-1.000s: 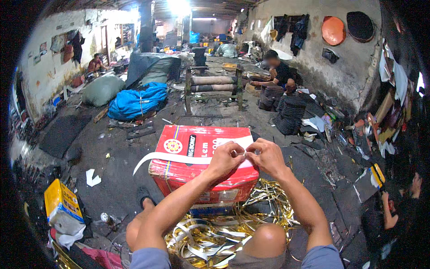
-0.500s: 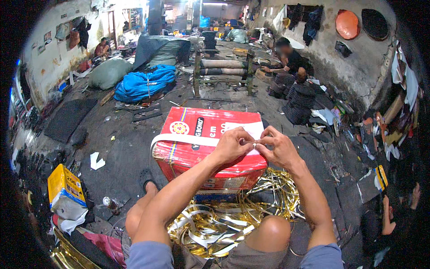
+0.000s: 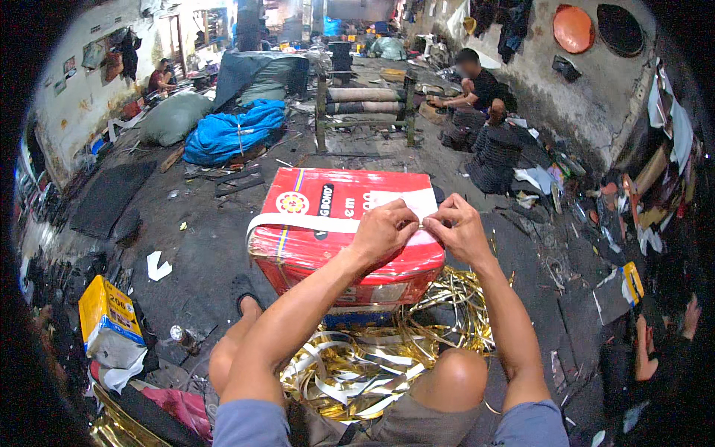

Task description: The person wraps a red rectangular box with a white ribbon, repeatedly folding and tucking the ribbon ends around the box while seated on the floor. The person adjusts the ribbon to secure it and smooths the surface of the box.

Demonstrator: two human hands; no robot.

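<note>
In front of me stands a red carton [image 3: 342,257] wrapped in clear tape. A white strip [image 3: 298,221] runs across its top from the left edge to my left hand [image 3: 384,229]. That hand is closed in a pinch on the strip near the carton's right front. My right hand [image 3: 459,229] pinches at the same spot, its fingertips almost touching the left ones; what lies between them is mostly hidden. Under and behind my fingers lies a flat white piece [image 3: 417,201] on the carton. Gold and white ribbon-like strips [image 3: 357,372] are heaped between my legs and the carton.
A yellow and blue box [image 3: 112,316] stands at left. Farther off are a blue tarp bundle [image 3: 234,132], a grey-green sack [image 3: 175,119] and a stand with rollers [image 3: 365,100]. One person [image 3: 480,93] sits by the right wall, another [image 3: 160,77] at far left. Scraps litter the floor.
The view has shifted slightly, so the carton sits a little higher and left. Both hands stay pinched together over its right side; the fingertips have parted slightly.
</note>
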